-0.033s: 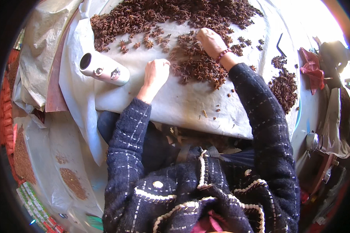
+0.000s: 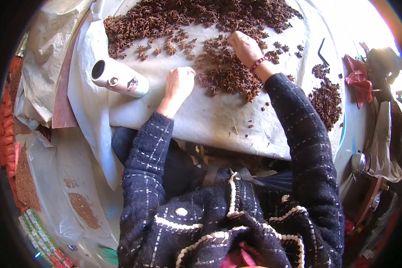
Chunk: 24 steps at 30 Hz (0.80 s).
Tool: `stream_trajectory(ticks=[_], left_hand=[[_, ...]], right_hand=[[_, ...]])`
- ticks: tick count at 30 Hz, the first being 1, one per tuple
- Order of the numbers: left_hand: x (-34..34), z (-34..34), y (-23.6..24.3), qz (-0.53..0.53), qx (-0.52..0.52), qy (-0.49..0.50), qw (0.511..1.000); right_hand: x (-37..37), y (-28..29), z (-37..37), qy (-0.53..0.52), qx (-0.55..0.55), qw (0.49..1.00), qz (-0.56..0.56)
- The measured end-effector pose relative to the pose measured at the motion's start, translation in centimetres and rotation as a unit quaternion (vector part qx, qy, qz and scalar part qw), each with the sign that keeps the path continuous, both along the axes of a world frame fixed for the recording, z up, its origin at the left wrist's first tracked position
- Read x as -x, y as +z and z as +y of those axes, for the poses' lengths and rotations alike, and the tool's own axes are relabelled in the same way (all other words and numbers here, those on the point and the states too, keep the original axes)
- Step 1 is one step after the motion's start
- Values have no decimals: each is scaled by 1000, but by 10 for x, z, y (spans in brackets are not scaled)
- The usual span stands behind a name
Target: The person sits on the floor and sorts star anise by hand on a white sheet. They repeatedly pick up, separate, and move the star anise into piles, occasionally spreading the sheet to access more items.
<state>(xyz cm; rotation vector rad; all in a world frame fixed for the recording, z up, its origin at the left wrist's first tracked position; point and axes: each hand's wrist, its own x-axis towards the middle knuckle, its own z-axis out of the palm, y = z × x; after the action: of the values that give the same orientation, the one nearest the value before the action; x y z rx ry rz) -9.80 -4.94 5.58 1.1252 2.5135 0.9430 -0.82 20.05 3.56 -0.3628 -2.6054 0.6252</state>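
My right hand [image 2: 247, 49] is closed over the middle heap of star anise [image 2: 234, 73], its fingertips bent down among the brown pods at the heap's upper edge. What it grips, if anything, is hidden under the hand. My left hand [image 2: 180, 85] is closed too, knuckles up, beside the heap's left edge and above the pale sheet [image 2: 201, 118]. Its fingers curl under, so their contents do not show. Past both hands lies a larger pile of star anise [image 2: 165, 22], with scattered pods between the pile and the middle heap.
A pale flask-like cylinder [image 2: 125, 79] stands left of my left hand. To the right lie a smaller star anise pile [image 2: 327, 100] and a thin black bent rod [image 2: 321, 51]. Pale sacking [image 2: 44, 62] hangs at the far left, and a red cloth [image 2: 357, 76] lies right.
My right hand has shifted very slightly to the right. My left hand and the heaps look the same.
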Motion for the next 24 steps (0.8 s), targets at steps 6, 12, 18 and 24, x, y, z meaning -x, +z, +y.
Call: stream_trajectory(ticks=[6, 12, 18, 24], left_hand=[[-12, -10, 19, 63, -37, -23, 997], [-90, -50, 53, -216, 16, -356, 909], [-84, -2, 37, 23, 17, -205, 978], [-68, 14, 5, 275, 76, -163, 945]], right_hand=[[-38, 6, 6, -108, 106, 984, 95], [-149, 80, -20, 320, 356, 813, -332], [-111, 31, -13, 21, -54, 996, -62], [-119, -2, 0, -18, -75, 995, -59]])
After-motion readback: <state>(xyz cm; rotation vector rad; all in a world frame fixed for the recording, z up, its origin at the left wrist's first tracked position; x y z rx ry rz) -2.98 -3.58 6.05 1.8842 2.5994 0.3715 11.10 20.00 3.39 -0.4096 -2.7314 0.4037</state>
